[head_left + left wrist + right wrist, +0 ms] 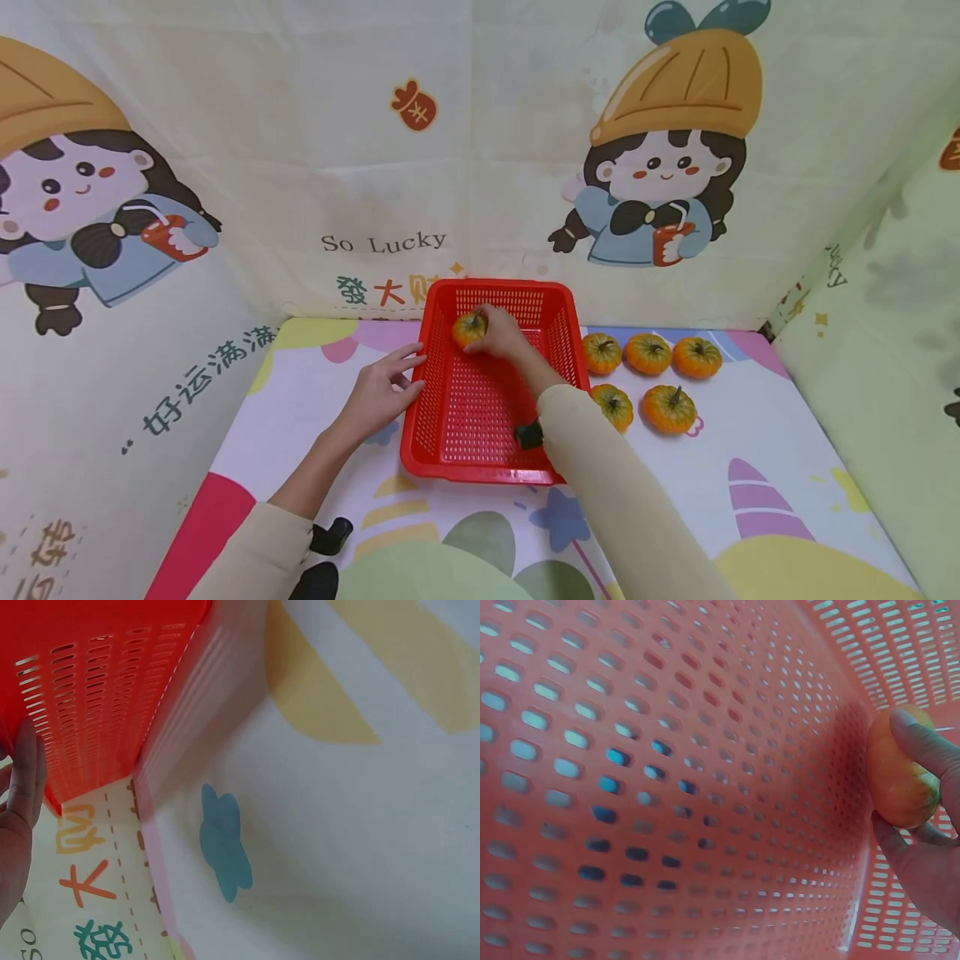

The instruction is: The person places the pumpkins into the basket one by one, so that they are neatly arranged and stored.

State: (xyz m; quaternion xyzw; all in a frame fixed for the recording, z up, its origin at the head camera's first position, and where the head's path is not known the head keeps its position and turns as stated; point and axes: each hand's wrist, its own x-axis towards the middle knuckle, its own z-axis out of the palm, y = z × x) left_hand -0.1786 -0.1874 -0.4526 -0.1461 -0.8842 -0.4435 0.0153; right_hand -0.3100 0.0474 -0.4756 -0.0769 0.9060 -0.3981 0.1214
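A red plastic basket (487,475) with slotted walls stands on the table by the back wall. Inside it, toward the far left corner, my right hand (501,335) grips a small orange pumpkin (467,331) with a green-streaked top. The right wrist view shows thumb and fingers around the pumpkin (900,769), close to the basket's floor; whether it touches is hard to tell. My left hand (381,392) has its fingers extended against the outside of the basket's left wall. In the left wrist view those fingers (26,772) lie along the slotted wall.
Several small pumpkins sit right of the basket, among them one at the back right (697,357) and one with an upright stem (669,409). One pumpkin (612,407) is partly behind my right sleeve. A printed cloth (450,208) hangs behind the table.
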